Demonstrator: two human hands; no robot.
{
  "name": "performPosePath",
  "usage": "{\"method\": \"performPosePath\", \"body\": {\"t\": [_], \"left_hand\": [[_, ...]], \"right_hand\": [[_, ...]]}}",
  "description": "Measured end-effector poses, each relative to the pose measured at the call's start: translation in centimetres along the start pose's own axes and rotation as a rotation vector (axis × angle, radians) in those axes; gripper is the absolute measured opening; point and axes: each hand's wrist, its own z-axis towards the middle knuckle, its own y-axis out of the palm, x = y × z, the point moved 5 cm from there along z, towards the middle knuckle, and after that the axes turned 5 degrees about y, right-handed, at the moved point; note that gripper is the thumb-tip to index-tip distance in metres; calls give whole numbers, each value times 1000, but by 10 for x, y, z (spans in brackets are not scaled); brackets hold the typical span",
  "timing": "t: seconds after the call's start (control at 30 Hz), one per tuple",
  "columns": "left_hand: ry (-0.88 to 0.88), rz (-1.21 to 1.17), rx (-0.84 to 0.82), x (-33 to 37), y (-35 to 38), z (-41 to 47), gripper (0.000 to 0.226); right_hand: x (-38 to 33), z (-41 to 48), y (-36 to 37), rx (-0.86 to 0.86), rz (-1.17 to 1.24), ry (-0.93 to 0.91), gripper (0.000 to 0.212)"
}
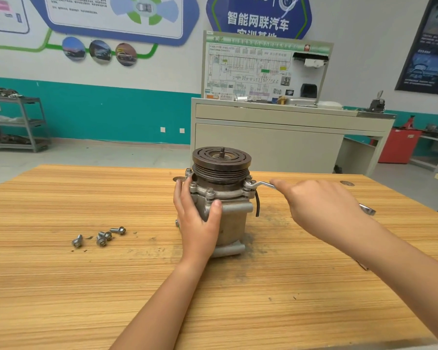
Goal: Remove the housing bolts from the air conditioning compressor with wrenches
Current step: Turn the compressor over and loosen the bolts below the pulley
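Note:
The grey compressor [234, 223] stands upright in the middle of the wooden table [86, 286], its dark pulley [221, 160] on top. Several bolts [210, 192] still sit in the housing flange below the pulley. My left hand [196, 218] wraps around the left front of the compressor body. My right hand [319, 205] grips a silver wrench [262, 184]; the wrench's ring end sits on a bolt at the flange's right side, and its other end sticks out past my hand to the right.
Several loose bolts [100, 237] lie on the table to the left of the compressor. A washer [347, 183] rests near the table's far right edge. Beyond the table stand a beige training cabinet [276, 137] and a metal shelf [15, 122] at the left wall.

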Motion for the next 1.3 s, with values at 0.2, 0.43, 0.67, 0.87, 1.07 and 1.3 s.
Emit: {"method": "performPosePath", "body": {"t": [0.2,0.43,0.67,0.87,1.07,1.3], "left_hand": [[48,51,29,-3,-3,1,60],[178,198,-29,-8,-12,5,66],[203,153,-18,-14,-10,2,66],[183,143,-29,-11,-7,1,63],[149,129,-44,-10,-4,-4,61],[154,160,-28,-14,-7,-3,61]], "right_hand": [[-46,0,-19,-206,-173,-154,37],[-29,1,-13,-105,-196,-187,60],[1,11,7,-32,-107,-170,65],[9,29,-1,10,-78,-152,62],[15,46,23,90,-9,-156,65],[-5,83,33,268,28,-322,34]]}}
